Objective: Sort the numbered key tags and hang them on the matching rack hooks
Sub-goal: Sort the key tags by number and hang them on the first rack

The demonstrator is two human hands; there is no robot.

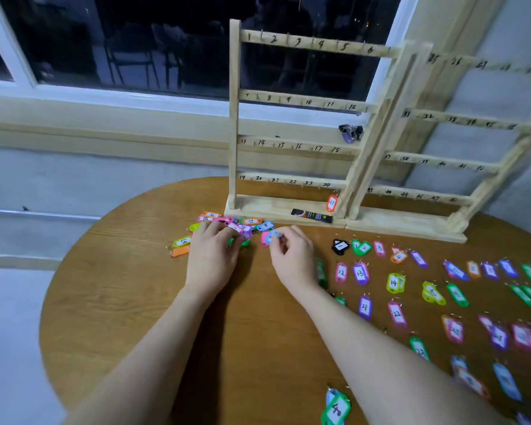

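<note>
Two fingertips of the right hand [292,256] pinch a blue tag [272,236], raised just off the pile [224,228], probably so that its number can be read; the number is too blurred to tell. Left hand [212,256] rests fingers-down on the pile, fingers bent among the tags, seemingly spreading or steadying them; whether it grips one cannot be told. Outward to the right, sorted tags [360,273] lie face up in rows on the table [120,286], running roughly in rising order (1, 2, 3; 12, 13, 14; 21, 22), a layout that appears meant to make each number quick to find before hanging. One green tag marked 40 [336,409] lies apart at the near edge. Behind stand two wooden racks [233,118], their rails numbered above small hooks, 1 to 24 on the left one; nearly all hooks are bare, so sorting seems the current step. One orange tag [331,203] hangs by hook 24, though it seems to read 37
</note>
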